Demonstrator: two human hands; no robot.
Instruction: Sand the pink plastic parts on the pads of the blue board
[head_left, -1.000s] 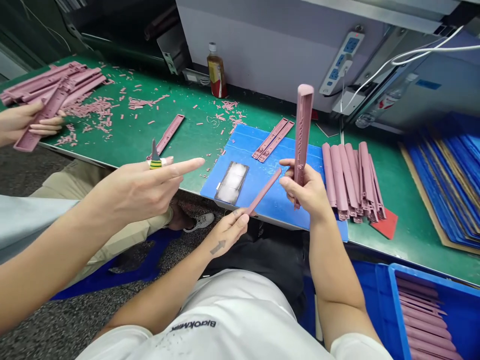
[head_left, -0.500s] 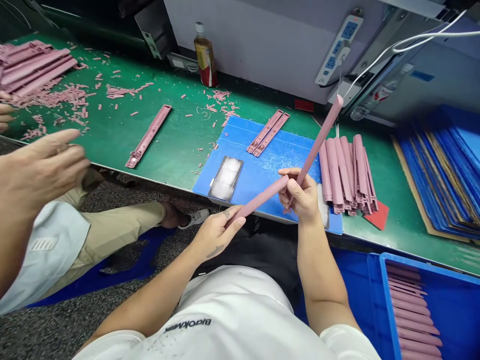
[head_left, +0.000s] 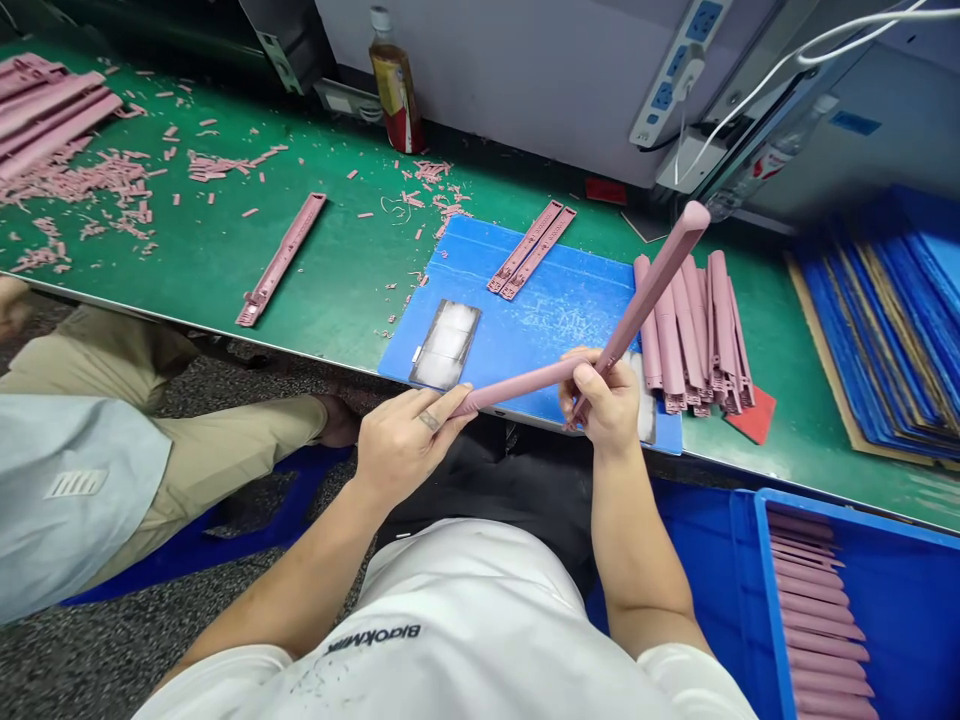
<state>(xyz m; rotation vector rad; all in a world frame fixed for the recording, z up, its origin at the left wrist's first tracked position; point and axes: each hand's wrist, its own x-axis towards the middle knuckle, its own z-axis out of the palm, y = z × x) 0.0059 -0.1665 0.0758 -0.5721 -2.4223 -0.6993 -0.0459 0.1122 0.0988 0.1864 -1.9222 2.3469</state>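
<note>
As I sit at the edge of the green workbench, a blue mat lies in front of me, with a pair of narrow pink strips on it and a white-smeared pad near its front edge. Just right of the mat is a heap of pink bars, beside a red square, and beyond them are stacked blue boards. Pink offcuts litter the bench to the left, past a lone slotted strip. A drink bottle and a power strip sit behind the bench. Low on my right is a blue crate of pink pieces, and a co-worker's pale blue shirt and khaki trousers fill the lower left.

The co-worker's hands, over the bench a second ago, have left it, and the strip in my right hand, upright earlier, now leans away to the right.

My left hand wraps the near end of a pink plastic strip. That strip runs across to my right hand, whose curled fingers pinch it together with a second pink strip, which rises from my grip toward the heap.
</note>
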